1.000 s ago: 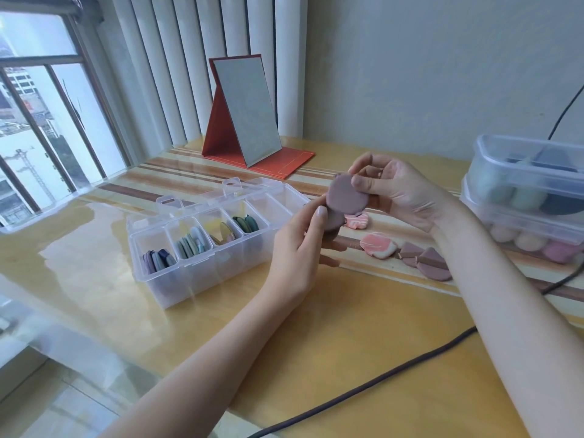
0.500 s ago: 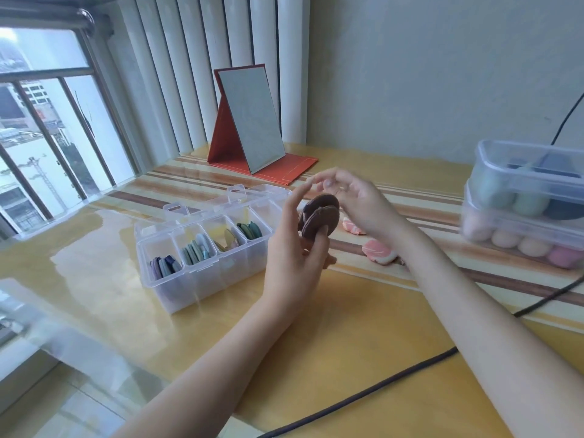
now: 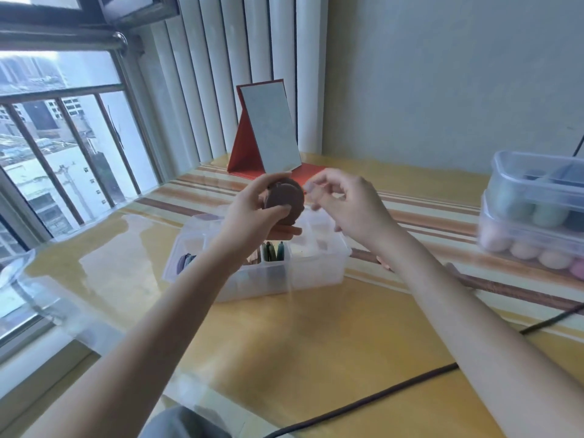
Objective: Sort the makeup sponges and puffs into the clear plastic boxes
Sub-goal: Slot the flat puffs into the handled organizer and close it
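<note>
Puffs (image 3: 284,199) – brown, stacked – pinched in left hand (image 3: 252,216) above the divided box (image 3: 316,270); right hand (image 3: 344,207) at three o'clock, fingers loosely curled, empty.

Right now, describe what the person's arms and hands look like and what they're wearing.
Both forearms are bare to the frame's edge: no sleeves, watch or bracelets visible. The left hand and right hand wear no gloves, and no rings show. The picture is motion-blurred, so nail details cannot be told.
</note>
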Demonstrator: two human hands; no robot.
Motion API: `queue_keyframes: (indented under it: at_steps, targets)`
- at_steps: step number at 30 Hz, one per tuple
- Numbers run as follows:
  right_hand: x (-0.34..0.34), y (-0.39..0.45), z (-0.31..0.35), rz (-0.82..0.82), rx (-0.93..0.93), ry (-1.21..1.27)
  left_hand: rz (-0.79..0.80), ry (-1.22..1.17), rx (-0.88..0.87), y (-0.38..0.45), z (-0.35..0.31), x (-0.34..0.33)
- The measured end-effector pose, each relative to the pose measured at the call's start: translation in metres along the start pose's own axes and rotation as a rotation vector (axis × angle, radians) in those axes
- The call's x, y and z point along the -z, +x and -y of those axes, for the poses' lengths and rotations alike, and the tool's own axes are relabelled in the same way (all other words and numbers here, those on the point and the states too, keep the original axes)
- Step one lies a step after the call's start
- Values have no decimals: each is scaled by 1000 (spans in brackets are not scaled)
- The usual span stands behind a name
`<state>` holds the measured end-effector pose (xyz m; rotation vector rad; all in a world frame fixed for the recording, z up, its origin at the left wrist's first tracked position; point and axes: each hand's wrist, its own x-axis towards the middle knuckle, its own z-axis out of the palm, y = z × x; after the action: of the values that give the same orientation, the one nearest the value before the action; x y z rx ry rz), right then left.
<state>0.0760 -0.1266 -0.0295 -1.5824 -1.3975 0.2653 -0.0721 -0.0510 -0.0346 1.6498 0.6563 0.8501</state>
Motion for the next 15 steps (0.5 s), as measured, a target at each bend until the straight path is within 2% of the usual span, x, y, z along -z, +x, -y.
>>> queue_keyframes:
  at_steps: [3, 7, 11, 15]
  targets:
    - [-12, 12, 4, 68, -38, 47, 18, -114, 67, 5, 2, 6]
    - [-31, 18, -7, 50, -113, 47, -44, -361, 199, 10, 8, 12]
    - [-31, 19, -8, -3, -84, 149, -84, -437, 236, 13, 11, 13]
    - [-36, 20, -7, -33, -70, 201, -46, -451, 207, 13, 12, 13]
